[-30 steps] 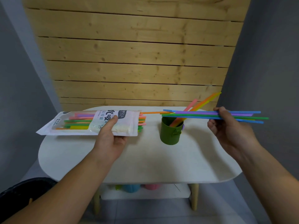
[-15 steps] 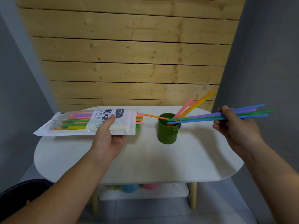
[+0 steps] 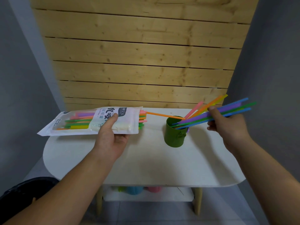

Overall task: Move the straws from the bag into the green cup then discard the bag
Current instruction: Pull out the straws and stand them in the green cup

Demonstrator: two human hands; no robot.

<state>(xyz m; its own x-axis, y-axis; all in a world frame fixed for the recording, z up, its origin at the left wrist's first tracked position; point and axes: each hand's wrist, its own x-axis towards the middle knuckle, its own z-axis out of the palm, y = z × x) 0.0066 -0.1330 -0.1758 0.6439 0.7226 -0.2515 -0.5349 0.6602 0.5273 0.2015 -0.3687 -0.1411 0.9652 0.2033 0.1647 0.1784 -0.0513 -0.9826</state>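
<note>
- Two bare hands are at work above a white oval table (image 3: 162, 168) that stands before a wooden slat wall (image 3: 138, 62).
- The left hand (image 3: 112, 137) grips a straw bag (image 3: 78, 127), printed white with a clear window. The thumb (image 3: 112, 119) presses on the top face, and the other fingers are hidden beneath the bag.
- The bag is held roughly level above the left part of the table, its open end turned toward the green cup (image 3: 174, 137).
- Coloured straws in the bag (image 3: 81, 121) show through the window, and their ends poke out of the open mouth just beyond the thumb.
- One thin orange straw (image 3: 164, 115) sticks far out of the bag, its tip over the cup's rim.
- The right hand (image 3: 227, 125) pinches a bundle of blue, purple and green straws (image 3: 203, 117). The right thumb (image 3: 212, 108) lies on top of them and the curled fingers (image 3: 212, 127) close below.
- The bundle slants down to the left: its lower ends are inside the cup's mouth, and its upper ends reach past the hand to the right.
- A pink straw (image 3: 194, 109) and an orange-yellow pair (image 3: 211, 104) stand in the cup, leaning up and right behind the bundle.
- The cup stands upright on the table between the two hands, touching neither.
- On the lower shelf stand a blue cup (image 3: 134, 190) and a pink cup (image 3: 154, 189); a black bin (image 3: 27, 187) sits at lower left.
</note>
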